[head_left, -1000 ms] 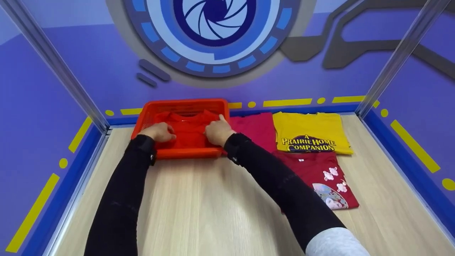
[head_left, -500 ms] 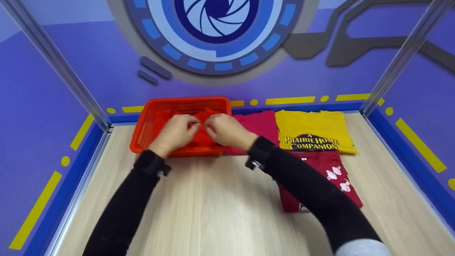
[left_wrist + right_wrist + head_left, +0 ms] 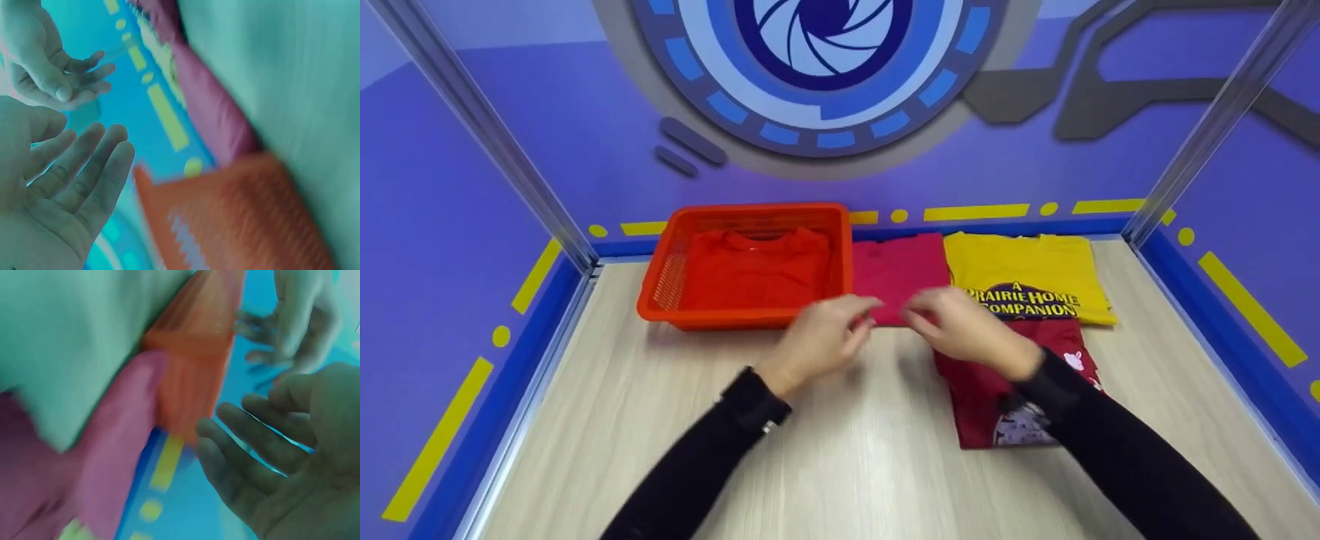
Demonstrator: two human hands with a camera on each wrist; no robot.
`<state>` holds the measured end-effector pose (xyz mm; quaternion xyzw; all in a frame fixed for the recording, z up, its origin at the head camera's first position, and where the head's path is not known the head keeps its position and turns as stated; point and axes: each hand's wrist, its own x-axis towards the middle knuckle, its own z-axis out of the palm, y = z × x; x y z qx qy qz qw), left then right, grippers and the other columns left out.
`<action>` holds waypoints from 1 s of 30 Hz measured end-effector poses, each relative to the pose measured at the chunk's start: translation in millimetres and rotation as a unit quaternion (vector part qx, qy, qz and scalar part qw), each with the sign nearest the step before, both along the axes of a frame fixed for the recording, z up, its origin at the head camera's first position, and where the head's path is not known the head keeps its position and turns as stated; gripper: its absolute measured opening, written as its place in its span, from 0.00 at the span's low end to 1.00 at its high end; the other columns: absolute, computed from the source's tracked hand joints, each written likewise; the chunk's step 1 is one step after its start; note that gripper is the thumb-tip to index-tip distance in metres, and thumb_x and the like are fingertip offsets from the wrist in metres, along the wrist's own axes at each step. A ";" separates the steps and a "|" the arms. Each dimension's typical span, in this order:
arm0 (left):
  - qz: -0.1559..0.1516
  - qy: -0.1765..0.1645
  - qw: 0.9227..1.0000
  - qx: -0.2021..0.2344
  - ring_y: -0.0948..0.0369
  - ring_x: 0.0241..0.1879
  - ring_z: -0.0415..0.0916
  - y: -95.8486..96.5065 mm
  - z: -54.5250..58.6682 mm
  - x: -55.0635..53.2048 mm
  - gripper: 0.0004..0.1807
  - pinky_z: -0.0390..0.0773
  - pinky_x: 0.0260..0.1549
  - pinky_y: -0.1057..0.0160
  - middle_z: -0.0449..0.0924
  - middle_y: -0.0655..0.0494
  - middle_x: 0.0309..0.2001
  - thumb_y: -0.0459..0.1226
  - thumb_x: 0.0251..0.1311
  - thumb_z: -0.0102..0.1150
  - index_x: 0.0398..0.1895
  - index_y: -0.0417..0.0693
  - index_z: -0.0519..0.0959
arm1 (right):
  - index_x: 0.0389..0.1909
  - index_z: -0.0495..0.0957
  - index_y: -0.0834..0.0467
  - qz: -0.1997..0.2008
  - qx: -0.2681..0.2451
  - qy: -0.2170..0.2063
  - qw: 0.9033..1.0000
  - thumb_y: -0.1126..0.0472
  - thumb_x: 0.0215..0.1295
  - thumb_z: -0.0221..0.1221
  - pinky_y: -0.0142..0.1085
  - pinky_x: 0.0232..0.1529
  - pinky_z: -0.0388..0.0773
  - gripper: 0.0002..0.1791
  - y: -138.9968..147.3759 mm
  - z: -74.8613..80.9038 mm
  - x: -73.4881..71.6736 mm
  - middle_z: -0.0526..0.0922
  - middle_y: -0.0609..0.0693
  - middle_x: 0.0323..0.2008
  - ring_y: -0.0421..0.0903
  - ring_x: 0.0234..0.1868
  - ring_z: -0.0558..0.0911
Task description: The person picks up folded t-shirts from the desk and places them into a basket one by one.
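A folded red T-shirt [image 3: 757,274] lies inside the orange plastic basket [image 3: 720,319] at the back left. My left hand [image 3: 821,337] is in the air near the basket's front right corner, holding nothing. Its fingers look relaxed in the left wrist view. Opposite it, my right hand [image 3: 960,326] hovers over the near edge of the folded pink T-shirt [image 3: 896,270] and the dark red T-shirt [image 3: 979,405]. Nothing is in it either; the right wrist view shows loosely bent fingers [image 3: 247,461]. Part of the dark red shirt is hidden behind my right hand and sleeve.
A folded yellow T-shirt [image 3: 1027,262] with printed lettering lies right of the pink one, against the back wall. Blue and purple panels [image 3: 547,135] enclose the wooden tabletop [image 3: 840,465] at the back and both sides.
Both hands have left the red T-shirt in the basket and moved right and toward me. The shirt stays spread in the basket.
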<state>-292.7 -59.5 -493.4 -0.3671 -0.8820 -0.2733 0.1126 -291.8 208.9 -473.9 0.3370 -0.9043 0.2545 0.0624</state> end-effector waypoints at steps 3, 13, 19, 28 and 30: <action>-0.025 -0.033 0.998 -0.044 0.60 0.56 0.90 17.4 -18.1 9.6 0.19 0.89 0.57 0.60 0.91 0.55 0.59 0.42 0.81 0.61 0.70 0.54 0.83 | 0.48 0.92 0.59 0.008 0.034 -0.015 0.999 0.62 0.79 0.65 0.49 0.50 0.91 0.08 41.2 -15.5 11.2 0.94 0.51 0.41 0.48 0.42 0.91; -0.096 -0.081 0.982 -0.140 0.58 0.74 0.78 77.6 -41.5 25.2 0.21 0.72 0.79 0.57 0.84 0.57 0.70 0.49 0.82 0.58 0.71 0.56 0.84 | 0.51 0.92 0.59 -0.121 0.038 -0.033 0.991 0.65 0.76 0.68 0.60 0.58 0.86 0.08 160.9 -36.7 41.8 0.94 0.52 0.46 0.57 0.50 0.91; -0.113 -0.085 0.975 -0.174 0.59 0.81 0.70 121.7 -43.5 22.0 0.26 0.64 0.84 0.56 0.76 0.58 0.79 0.54 0.83 0.55 0.77 0.58 0.79 | 0.51 0.89 0.64 -0.177 0.091 -0.048 0.979 0.67 0.69 0.72 0.64 0.56 0.83 0.12 201.0 -48.2 45.4 0.89 0.61 0.47 0.61 0.48 0.85; -0.083 -0.064 0.958 -0.266 0.64 0.71 0.79 135.0 -42.1 25.3 0.20 0.62 0.85 0.44 0.85 0.66 0.65 0.53 0.81 0.58 0.71 0.68 0.85 | 0.53 0.88 0.66 -0.182 0.135 -0.066 0.972 0.65 0.68 0.73 0.63 0.58 0.83 0.16 192.9 -60.9 41.1 0.84 0.61 0.46 0.60 0.48 0.81; -0.081 -0.051 0.959 -0.269 0.65 0.68 0.81 132.6 -41.6 27.0 0.19 0.65 0.83 0.42 0.86 0.65 0.61 0.53 0.81 0.58 0.67 0.68 0.88 | 0.54 0.88 0.66 -0.180 0.142 -0.064 0.971 0.64 0.68 0.73 0.62 0.57 0.83 0.17 188.4 -61.2 40.4 0.84 0.61 0.46 0.59 0.47 0.80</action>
